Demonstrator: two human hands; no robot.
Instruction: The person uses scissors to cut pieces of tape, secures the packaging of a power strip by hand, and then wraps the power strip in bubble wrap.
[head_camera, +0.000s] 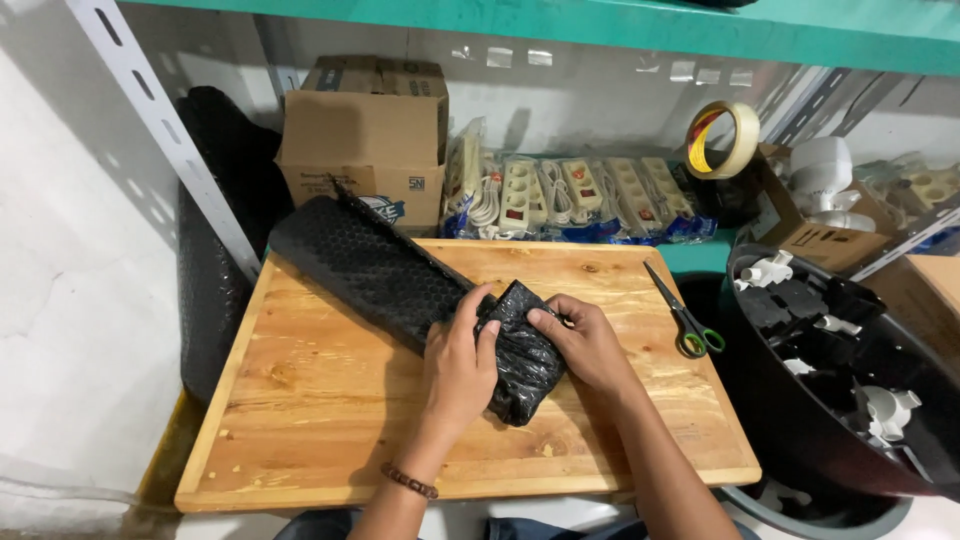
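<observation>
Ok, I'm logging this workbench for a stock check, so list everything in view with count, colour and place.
wrapped bundle: one, black bubble wrap, board centre, under both hands
bubble wrap strip: one, black, trailing up-left from the bundle
wooden board: one, light brown, on the bench
scissors: one, green-handled, board's right edge
cardboard box: one, brown, behind the board
power strips: several, cream, bagged, back shelf
tape roll: one, yellowish, back right
tub: one, black, right, holding white parts
left hand: on the bundle
right hand: on the bundle
</observation>
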